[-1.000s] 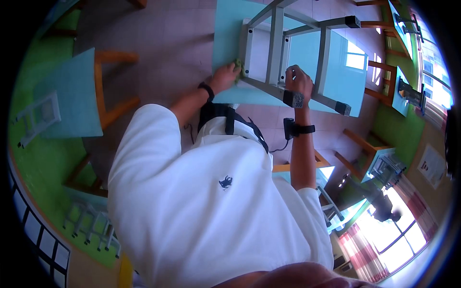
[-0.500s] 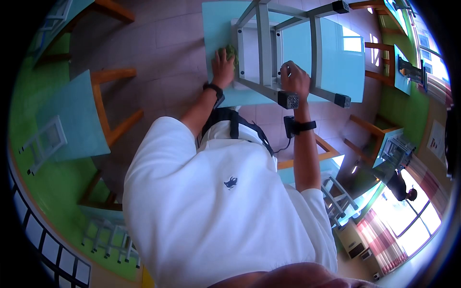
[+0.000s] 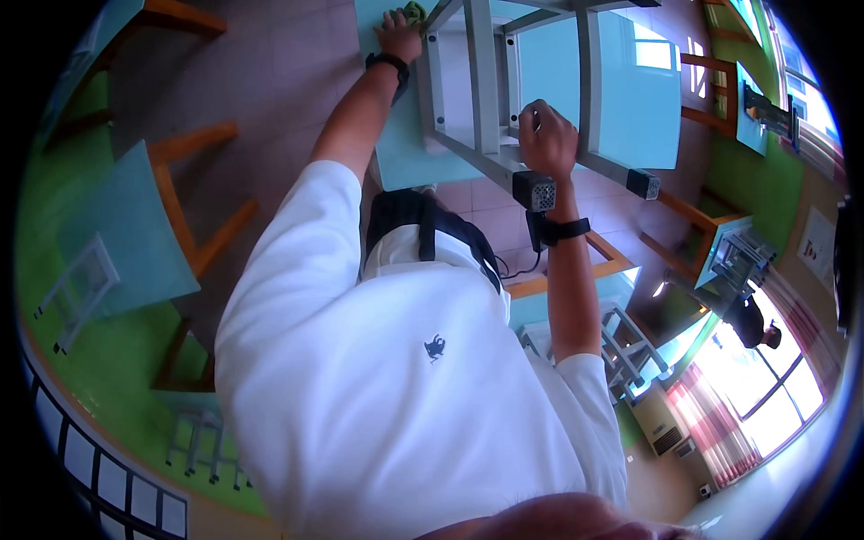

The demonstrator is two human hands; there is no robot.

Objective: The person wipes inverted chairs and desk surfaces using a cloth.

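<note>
A grey-legged stool lies upside down on the light blue table, its pale seat against the tabletop and its legs pointing up. The fingers of my right hand are curled round one near leg of the stool. My left hand reaches to the far left part of the table, beside the stool seat. Under its fingers is a crumpled green cloth, partly hidden by the hand. Each wrist wears a black band.
Other blue tables with orange wooden legs stand around me, several bearing upturned stools. Another person is at the far right, near the bright window. The tiled floor shows at left.
My left hand has slid forward along the table's left edge with the green cloth, and the arm is straighter. My right hand stays on the stool leg. The view has shifted slightly.
</note>
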